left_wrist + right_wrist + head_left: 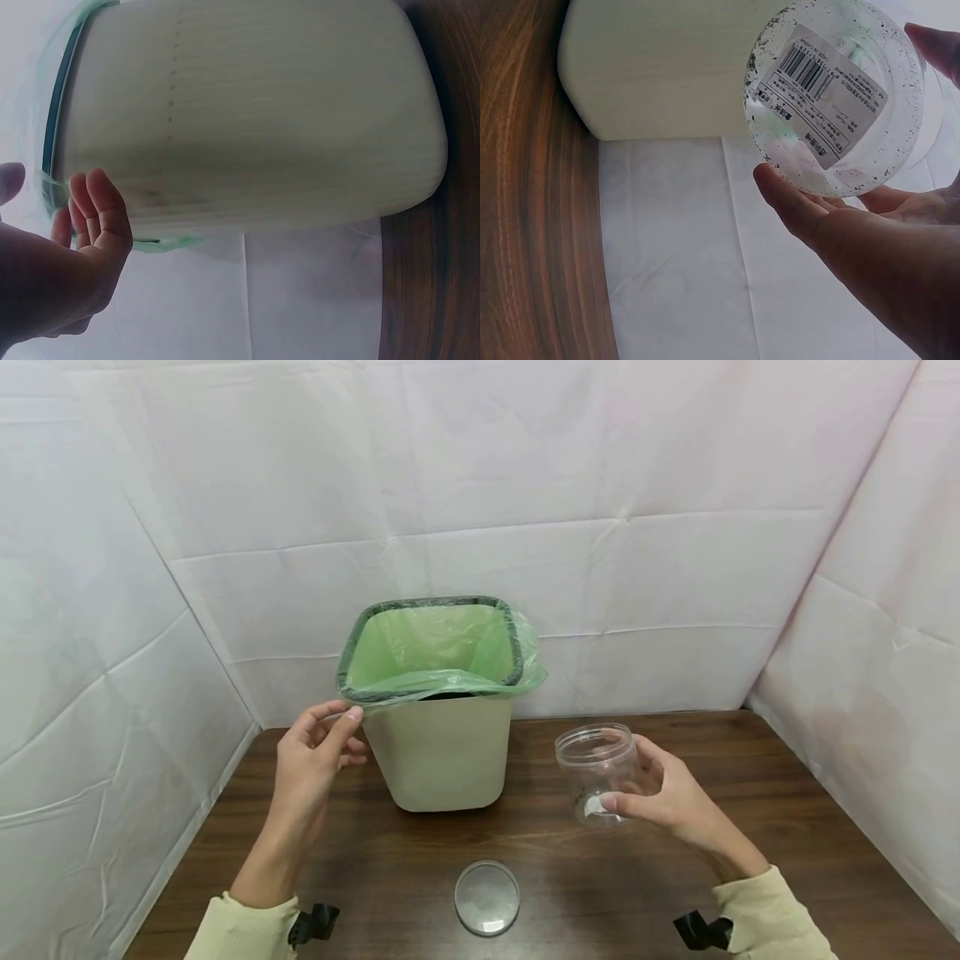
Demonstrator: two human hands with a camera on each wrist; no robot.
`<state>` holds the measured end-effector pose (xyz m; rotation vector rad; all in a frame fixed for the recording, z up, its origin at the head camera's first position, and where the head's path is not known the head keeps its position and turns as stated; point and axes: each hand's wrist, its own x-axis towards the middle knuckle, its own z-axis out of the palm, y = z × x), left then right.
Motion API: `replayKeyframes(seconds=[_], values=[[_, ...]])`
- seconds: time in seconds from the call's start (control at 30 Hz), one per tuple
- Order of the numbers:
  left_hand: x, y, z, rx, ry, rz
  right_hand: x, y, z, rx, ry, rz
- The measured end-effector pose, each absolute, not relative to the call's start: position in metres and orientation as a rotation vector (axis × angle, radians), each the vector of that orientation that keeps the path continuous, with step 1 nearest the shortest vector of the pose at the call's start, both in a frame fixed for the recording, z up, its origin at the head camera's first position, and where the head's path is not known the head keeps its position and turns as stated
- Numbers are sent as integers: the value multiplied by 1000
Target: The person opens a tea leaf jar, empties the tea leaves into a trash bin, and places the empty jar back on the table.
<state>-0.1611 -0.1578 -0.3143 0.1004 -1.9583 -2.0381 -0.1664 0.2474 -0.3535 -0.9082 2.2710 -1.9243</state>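
Note:
A cream waste bin (442, 760), lined with a green plastic bag (420, 639), stands left of centre. My left hand (322, 743) is at the bin's front left corner, fingertips by the bag's folded edge. In the left wrist view the thumb (11, 182) stands apart from the other fingers. My right hand (667, 789) grips a clear lidless jar (596, 768) right of the bin, apart from it. Under the jar's base (817, 97), a white barcode label (825, 97) and scattered dark specks show in the right wrist view.
A round clear lid (487, 898) lies on the dark wooden table (405, 893) in front of the bin. White cloth walls (675, 568) close in the back and both sides.

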Motion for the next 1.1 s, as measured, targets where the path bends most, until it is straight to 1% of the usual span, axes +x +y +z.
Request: replayKeyframes(seconds=[0.33, 0.53, 0.9, 1.1], values=[[-162, -154, -319, 100, -1937, -2074, -166, 246, -364, -914, 2345, -1873], [-161, -153, -320, 103, -1942, -2077, -165, 249, -374, -852, 2416, -1796], [-158, -152, -322, 66, -1952, -2094, -165, 250, -393, -821, 2516, -1701], [-156, -154, -322, 35, -1991, -2081, -161, 251, -398, -759, 2577, -1615]])
